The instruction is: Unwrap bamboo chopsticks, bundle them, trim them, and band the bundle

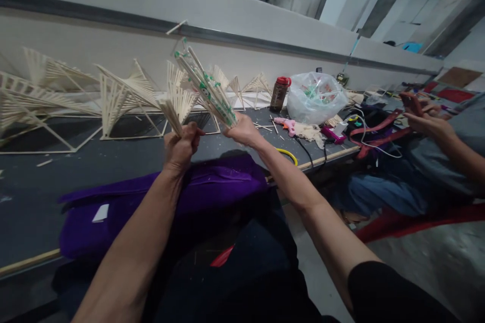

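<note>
Your left hand (181,149), at centre frame, is clamped on a loose bundle of sticks (171,117). Your right hand (242,130), apart from it, grips the lower end of a plastic-wrapped stick packet (207,90). The packet's long axis slants toward upper left. Stick frames (109,106) stand behind, along the bench (30,181).

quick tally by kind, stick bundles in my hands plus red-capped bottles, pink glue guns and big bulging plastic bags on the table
Loose stick bundle, left hand: 1
Wrapped sticks, right hand: 1
Red-capped bottle: 1
Pink glue gun: 1
Plastic bag: 1
Total: 5
</note>
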{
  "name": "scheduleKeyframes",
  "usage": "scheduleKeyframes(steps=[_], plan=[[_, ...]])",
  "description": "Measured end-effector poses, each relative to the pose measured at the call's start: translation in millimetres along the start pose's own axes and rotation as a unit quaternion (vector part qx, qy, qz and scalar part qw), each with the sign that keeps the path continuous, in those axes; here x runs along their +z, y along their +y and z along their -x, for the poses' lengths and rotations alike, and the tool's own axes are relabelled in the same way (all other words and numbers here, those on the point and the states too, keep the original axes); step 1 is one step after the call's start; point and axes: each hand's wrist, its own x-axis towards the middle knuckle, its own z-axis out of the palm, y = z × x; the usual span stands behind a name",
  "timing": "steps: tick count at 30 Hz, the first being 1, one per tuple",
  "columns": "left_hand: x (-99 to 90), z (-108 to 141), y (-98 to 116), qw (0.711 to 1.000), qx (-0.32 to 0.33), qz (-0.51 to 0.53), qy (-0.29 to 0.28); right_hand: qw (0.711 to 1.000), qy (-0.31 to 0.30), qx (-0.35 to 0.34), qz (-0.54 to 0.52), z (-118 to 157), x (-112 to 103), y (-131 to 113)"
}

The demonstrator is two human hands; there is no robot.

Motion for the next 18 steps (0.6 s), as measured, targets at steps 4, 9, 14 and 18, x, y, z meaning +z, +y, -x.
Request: scheduleKeyframes(steps=[4,9,14,18], plan=[[-7.1,2.5,9.1,0.992,0.036,0.008,0.12,0.976,-0.063,0.037,0.205,5.7,-39.9,-1.9],[-9.9,11.3,19.6,0.975,0.128,0.007,0.181,0.914,-0.197,0.042,0.351,15.6,-29.3,-3.4],[-5.2,19.6,22.5,0.988,0.132,-0.034,0.077,0.894,-0.281,-0.066,0.342,17.9,15.0,-24.0],[-9.8,7.2,8.9,0.984,0.074,-0.162,0.01,0.888,-0.319,-0.127,0.304,17.7,30.7,-28.6]])
